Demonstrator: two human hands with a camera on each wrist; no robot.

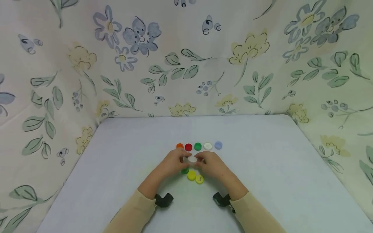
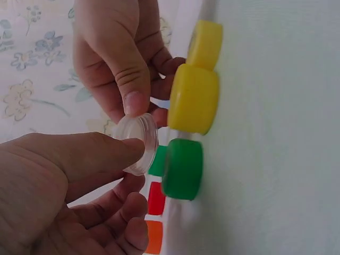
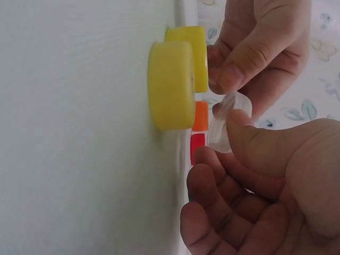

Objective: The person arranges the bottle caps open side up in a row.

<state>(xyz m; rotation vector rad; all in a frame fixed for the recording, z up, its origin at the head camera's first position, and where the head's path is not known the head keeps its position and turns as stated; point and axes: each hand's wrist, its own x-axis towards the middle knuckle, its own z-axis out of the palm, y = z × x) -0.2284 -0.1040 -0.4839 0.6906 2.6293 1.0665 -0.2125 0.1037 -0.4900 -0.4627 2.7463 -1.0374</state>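
Observation:
Between both hands is a clear plastic bottle cap (image 1: pixel 192 159), held above the white table. My left hand (image 1: pixel 174 160) pinches one side of it with thumb and fingers; my right hand (image 1: pixel 212 164) pinches the opposite side. In the left wrist view the clear cap (image 2: pixel 143 127) shows its ridged rim under the two thumbs. Just nearer than the hands lie a green cap (image 1: pixel 185 170), partly hidden by the left hand, and two yellow caps (image 1: pixel 191 175), (image 1: pixel 199 179). The right wrist view shows the clear cap (image 3: pixel 219 133) beside the larger-looking yellow cap (image 3: pixel 171 87).
Beyond the hands, a row of caps runs left to right: orange (image 1: pixel 179 146), red (image 1: pixel 188 147), green (image 1: pixel 197 146), whitish (image 1: pixel 208 146) and pale blue (image 1: pixel 218 145). The white tabletop (image 1: pixel 279 168) ends at a flowered cloth (image 1: pixel 186 64) behind and at the sides.

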